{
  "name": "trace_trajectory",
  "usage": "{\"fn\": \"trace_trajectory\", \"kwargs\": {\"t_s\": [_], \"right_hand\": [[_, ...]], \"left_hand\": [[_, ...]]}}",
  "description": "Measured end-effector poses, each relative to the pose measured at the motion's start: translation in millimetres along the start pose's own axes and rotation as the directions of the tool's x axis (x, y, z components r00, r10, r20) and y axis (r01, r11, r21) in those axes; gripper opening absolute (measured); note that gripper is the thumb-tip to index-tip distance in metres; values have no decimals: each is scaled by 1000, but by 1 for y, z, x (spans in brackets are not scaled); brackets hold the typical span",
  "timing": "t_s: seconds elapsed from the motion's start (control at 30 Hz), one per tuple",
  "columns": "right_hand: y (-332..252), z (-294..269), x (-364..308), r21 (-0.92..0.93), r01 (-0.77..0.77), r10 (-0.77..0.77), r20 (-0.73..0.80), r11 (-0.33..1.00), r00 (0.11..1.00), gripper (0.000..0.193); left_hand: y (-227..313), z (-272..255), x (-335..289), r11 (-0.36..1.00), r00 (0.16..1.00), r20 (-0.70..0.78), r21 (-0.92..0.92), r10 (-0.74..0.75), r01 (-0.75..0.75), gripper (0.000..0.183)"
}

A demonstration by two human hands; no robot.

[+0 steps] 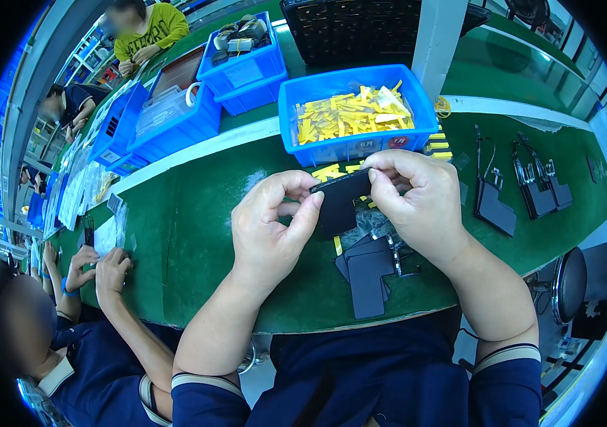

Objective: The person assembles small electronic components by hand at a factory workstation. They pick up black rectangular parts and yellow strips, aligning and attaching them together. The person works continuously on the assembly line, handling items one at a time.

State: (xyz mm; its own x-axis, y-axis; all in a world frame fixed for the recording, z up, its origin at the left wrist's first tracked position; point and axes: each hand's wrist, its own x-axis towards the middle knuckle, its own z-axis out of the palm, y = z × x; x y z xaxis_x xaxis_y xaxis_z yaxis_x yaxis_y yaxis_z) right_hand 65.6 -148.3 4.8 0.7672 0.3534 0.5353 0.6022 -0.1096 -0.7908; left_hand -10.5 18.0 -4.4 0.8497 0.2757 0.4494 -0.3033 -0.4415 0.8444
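Observation:
Above the green table, a flat black pack (340, 206) is held up by its top edge. My left hand (269, 222) pinches its left corner between thumb and fingers. The right corner is gripped the same way by my right hand (421, 203). Below my hands lies a loose stack of flat black L-shaped packs (369, 281), with short wires and connectors on its right side. Yellow strips (335, 171) lie behind the held pack, partly hidden by it, and some clear plastic shows beneath it.
Behind my hands stands a blue bin (357, 147) of yellow strips. More black packs with wires (494, 206) lie at the right. Blue crates (179, 128) line the back left, and a metal post (437, 50) rises behind. A co-worker's hands (110, 274) work at the left.

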Motion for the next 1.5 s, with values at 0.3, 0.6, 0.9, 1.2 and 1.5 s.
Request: {"fn": "trace_trajectory", "kwargs": {"t_s": [0.3, 0.6, 0.9, 1.2, 1.5], "right_hand": [[0, 3, -2, 122, -122, 124, -10, 985, 992, 10], [0, 4, -4, 128, -44, 48, -23, 991, 999, 9], [-3, 3, -6, 55, 75, -75, 0, 996, 997, 11], [0, 4, -6, 230, -166, 142, 116, 959, 983, 14], [-1, 12, -6, 20, 32, -32, 19, 999, 999, 27]], "left_hand": [[1, -4, 2, 995, 997, 37, -78, -63, 66, 14], [7, -9, 5, 930, 976, 98, -299, -194, 215, 10], [1, -17, 10, 878, 964, 149, -401, -220, 262, 8], [4, -15, 6, 966, 988, 53, -211, -142, 150, 6], [7, -13, 5, 995, 999, 50, 96, 18, -23, 4]]}}
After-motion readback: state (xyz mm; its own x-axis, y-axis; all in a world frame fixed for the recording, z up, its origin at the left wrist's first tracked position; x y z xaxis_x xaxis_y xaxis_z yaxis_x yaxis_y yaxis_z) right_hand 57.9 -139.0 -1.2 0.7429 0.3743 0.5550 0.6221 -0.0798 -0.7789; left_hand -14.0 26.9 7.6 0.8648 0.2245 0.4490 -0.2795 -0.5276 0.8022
